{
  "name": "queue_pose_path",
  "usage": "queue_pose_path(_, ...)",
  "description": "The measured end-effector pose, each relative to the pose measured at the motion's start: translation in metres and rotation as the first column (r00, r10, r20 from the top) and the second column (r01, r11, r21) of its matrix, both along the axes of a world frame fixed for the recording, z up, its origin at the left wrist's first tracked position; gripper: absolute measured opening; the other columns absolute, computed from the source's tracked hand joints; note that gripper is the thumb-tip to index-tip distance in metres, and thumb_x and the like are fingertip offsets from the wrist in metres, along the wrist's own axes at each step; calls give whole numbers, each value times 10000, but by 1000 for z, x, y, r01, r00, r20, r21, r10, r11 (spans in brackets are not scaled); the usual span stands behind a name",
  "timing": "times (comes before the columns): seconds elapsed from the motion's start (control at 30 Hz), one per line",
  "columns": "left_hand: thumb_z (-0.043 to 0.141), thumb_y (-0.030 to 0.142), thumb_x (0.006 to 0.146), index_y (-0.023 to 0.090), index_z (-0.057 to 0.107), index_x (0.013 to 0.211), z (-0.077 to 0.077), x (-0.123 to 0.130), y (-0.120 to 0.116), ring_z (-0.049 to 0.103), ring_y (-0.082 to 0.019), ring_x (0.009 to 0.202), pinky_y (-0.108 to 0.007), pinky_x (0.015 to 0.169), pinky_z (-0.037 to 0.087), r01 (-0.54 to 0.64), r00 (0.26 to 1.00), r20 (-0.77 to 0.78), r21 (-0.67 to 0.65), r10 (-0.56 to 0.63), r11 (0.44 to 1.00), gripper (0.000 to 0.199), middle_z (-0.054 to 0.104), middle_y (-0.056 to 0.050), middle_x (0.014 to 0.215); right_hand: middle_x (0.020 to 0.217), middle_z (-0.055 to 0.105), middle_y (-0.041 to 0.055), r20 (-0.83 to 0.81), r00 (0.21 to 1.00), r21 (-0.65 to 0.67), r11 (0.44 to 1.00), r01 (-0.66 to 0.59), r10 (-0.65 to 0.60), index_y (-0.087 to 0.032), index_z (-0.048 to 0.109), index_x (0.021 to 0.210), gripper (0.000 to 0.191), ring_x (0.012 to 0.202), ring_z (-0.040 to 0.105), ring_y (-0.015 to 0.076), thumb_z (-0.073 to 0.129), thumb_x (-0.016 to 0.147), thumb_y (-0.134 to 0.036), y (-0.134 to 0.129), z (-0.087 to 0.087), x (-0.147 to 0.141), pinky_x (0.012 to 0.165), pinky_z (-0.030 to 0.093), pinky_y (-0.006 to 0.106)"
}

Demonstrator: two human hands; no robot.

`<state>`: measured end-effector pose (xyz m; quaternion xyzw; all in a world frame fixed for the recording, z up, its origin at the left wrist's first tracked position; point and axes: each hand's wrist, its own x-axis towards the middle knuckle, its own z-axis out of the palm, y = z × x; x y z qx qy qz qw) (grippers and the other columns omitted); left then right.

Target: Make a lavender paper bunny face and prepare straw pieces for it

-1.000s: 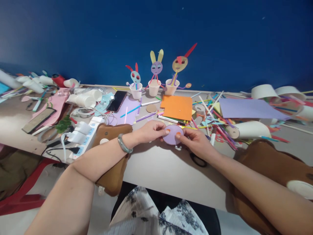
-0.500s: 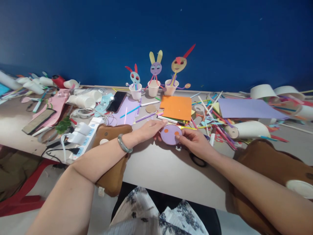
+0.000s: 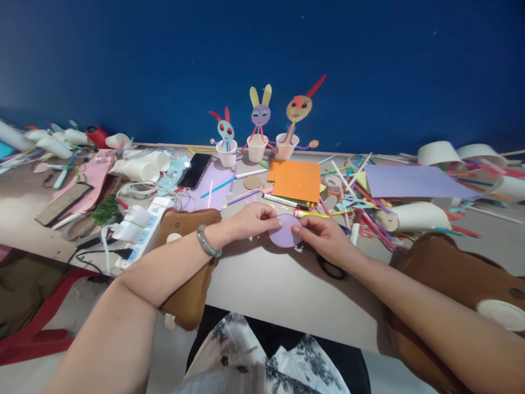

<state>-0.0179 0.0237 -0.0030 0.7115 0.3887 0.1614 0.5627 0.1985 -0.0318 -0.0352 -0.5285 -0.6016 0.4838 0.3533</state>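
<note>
The purple paper disc [image 3: 284, 236] is positioned at the near centre of the surface [image 3: 254, 284], between the two hands; the left hand [image 3: 254, 220] has its grip pinched on the disc's far left edge, thumb on the upper face; the right hand [image 3: 326, 236] has its grip pinched on the right edge, thumb likewise uppermost; clearance beneath the disc cannot be determined. A black ring-shaped handle [image 3: 336, 277] lies just below the right hand; an orange sheet [image 3: 296, 181] lies beyond the disc; three paper figures [image 3: 260, 116] stand upright in white paper cups [image 3: 257, 149] at the far side; a smartphone [image 3: 196, 171] lies left of the cups; a power strip [image 3: 143, 236] lies farther left and nearer.
</note>
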Motion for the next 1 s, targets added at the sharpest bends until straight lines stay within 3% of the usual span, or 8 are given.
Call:
queue_pose_path(0.23,628,342,856,173,490,661,8,-2,-3,479,-74,494,-204,474,344,48,999,-29,53,-46,997,292,507,44,574,606,613,13,3,999,29,998,-54,54,-211,602,675,453,560,534,137,695,845,-620,-1,-2,0,540,437,276)
queue_pose_path(0.53,621,295,824,171,508,651,-2,-1,-1,474,-89,575,-223,547,330,123,990,-71,67,-118,990,241,509,43,592,601,614,7,-2,996,-30,996,-84,84,-208,595,681,486,548,541,140,720,785,-666,-1,0,0,531,433,275)
queue_pose_path(0.7,626,288,804,164,527,652,1,-3,-1,454,-86,580,-222,558,323,204,976,-92,34,-200,978,220,498,48,581,616,619,14,139,972,53,978,-200,192,-207,615,662,463,576,533,147,667,851,-627,-1,1,1,561,404,285)
queue_pose_path(0.77,638,291,792,161,541,656,3,-5,0,451,-88,576,-225,555,321,309,940,-138,-36,-311,950,211,498,48,574,617,624,20,230,947,142,955,-261,225,-207,613,658,478,589,536,151,549,941,-587,-1,0,3,609,401,300)
queue_pose_path(0.87,662,297,779,163,558,673,6,-7,-1,452,-94,584,-236,561,328,541,809,-173,-154,-561,827,201,509,44,590,622,624,34,415,892,298,900,-319,179,-202,607,662,487,612,519,159,403,1016,-465,-1,1,6,684,378,327)
queue_pose_path(0.93,655,283,785,168,540,669,8,-7,-2,437,-95,596,-243,569,326,637,732,-173,-169,-659,752,200,492,45,606,637,625,36,539,830,347,859,-377,146,-197,613,689,371,636,512,168,485,971,-402,0,4,7,704,354,333)
queue_pose_path(1.0,636,261,794,173,506,656,10,-7,-3,412,-95,603,-250,571,315,676,699,-185,-146,-691,722,209,459,48,614,659,636,26,650,740,310,827,-468,175,-193,622,727,197,658,524,172,620,864,-335,-1,8,8,713,333,330)
